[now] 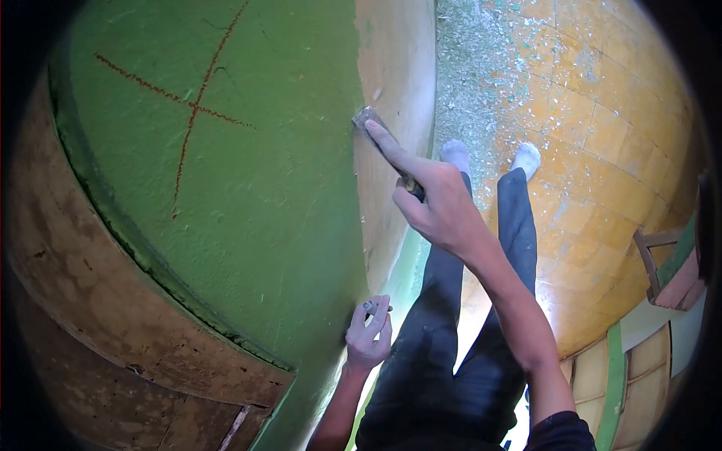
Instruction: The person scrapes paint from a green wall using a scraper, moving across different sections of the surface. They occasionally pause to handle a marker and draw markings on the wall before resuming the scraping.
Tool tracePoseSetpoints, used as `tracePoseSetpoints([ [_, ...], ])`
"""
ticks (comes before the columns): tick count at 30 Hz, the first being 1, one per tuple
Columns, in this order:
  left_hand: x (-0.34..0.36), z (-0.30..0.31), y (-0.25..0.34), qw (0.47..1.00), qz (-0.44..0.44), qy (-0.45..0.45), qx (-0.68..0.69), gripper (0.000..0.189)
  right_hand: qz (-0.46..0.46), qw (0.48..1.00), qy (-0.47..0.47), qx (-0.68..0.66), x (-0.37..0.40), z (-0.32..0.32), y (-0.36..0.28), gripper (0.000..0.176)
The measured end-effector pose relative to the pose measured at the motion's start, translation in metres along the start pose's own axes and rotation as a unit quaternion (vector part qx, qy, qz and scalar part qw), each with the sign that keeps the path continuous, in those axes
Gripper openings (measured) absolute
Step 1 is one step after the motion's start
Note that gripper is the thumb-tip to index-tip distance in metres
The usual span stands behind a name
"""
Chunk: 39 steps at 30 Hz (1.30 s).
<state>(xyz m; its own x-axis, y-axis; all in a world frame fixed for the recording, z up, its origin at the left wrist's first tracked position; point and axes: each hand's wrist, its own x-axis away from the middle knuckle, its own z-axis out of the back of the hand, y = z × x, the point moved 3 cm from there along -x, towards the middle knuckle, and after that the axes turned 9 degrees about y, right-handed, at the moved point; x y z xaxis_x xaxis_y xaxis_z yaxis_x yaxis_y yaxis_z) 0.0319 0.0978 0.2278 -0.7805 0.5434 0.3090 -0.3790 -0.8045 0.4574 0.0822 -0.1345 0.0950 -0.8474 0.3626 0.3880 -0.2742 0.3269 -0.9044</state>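
Note:
My right hand (pixel 444 199) is closed around a scraper (pixel 387 144), the index finger stretched along its flat metal blade. The blade's tip lies at the border between the green paint (pixel 286 173) and the bare pale strip (pixel 380 195) of the wall. Lower down, close to the wall's green surface, my left hand (pixel 366 344) is closed with bent fingers. Between its fingertips shows a small grey round-ended object (pixel 368 307), whose kind I cannot tell. Powdery dust whitens the fingers of both hands.
A red-brown cross (pixel 194 105) is drawn on the green wall. Paint flakes (pixel 481 83) litter the yellow tiled floor (pixel 594 158) around my white-socked feet (pixel 526 158). A brown wooden frame (pixel 226 361) borders the wall at lower left. A wooden piece of furniture (pixel 665 263) stands at the right.

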Motion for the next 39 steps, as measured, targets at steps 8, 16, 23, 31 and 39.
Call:
tracePoseSetpoints([
  [8, 0.002, 0.001, -0.008, 1.0, -0.005, -0.002, 0.015, 0.044, 0.056, 0.998, 0.024, -0.019, -0.014, 0.001, -0.006, 0.081],
  [16, 0.0, -0.001, -0.011, 1.0, -0.016, -0.01, 0.004, 0.044, 0.026, 0.998, -0.048, 0.027, -0.013, 0.012, -0.009, 0.083],
  [23, -0.001, 0.001, -0.005, 1.0, -0.001, -0.01, 0.011, 0.044, 0.069, 0.997, 0.013, -0.042, 0.0, -0.004, 0.011, 0.079],
  [31, -0.007, 0.003, -0.001, 1.0, 0.004, -0.011, 0.008, 0.044, 0.099, 0.993, 0.026, 0.058, -0.002, -0.003, 0.013, 0.081],
  [39, -0.009, 0.001, -0.003, 1.0, 0.005, -0.013, 0.009, 0.044, 0.074, 0.997, 0.029, -0.014, -0.002, -0.005, 0.008, 0.08],
])
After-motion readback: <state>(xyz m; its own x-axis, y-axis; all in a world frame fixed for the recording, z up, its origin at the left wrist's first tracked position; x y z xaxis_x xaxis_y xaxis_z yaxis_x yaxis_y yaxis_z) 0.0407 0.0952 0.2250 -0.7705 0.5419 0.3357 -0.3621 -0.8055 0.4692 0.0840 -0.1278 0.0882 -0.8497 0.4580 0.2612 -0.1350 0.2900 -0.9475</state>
